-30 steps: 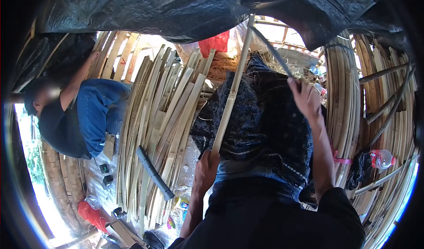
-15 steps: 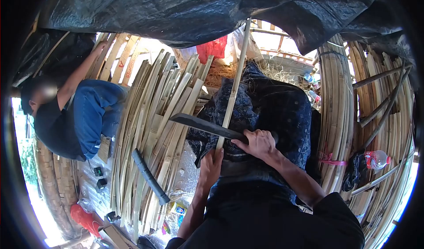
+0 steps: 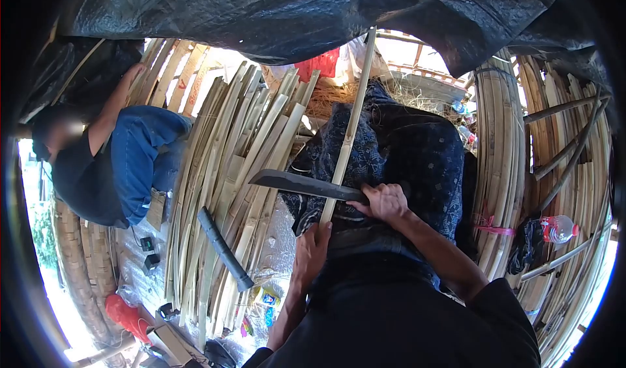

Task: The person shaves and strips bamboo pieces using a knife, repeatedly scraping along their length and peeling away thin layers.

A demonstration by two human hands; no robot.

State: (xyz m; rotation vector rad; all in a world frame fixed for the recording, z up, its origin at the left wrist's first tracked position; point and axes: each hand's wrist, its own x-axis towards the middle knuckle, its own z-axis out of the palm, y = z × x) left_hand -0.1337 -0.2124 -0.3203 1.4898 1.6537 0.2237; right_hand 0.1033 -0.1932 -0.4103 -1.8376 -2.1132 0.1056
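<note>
A long, narrow bamboo strip (image 3: 354, 117) runs away from me over my lap, which is covered by dark patterned cloth (image 3: 417, 153). My left hand (image 3: 312, 250) is closed around the strip's near end. In my right hand (image 3: 385, 203) is a machete (image 3: 303, 186), its handle mostly hidden by the fingers. The dark blade lies crosswise over the strip, just beyond my left hand, with its tip pointing left.
Many bamboo strips (image 3: 228, 172) lie in a pile on my left, with a dark tube-like object (image 3: 225, 249) on top. Another person (image 3: 85, 166) sits further left. A tied bamboo bundle (image 3: 499, 166) and a plastic bottle (image 3: 559, 230) are on my right. Black sheeting (image 3: 293, 15) hangs overhead.
The machete stays across the strip, and the blade has shifted slightly nearer my left hand. The other person's raised arm has moved a little left. The whole view has shifted slightly.
</note>
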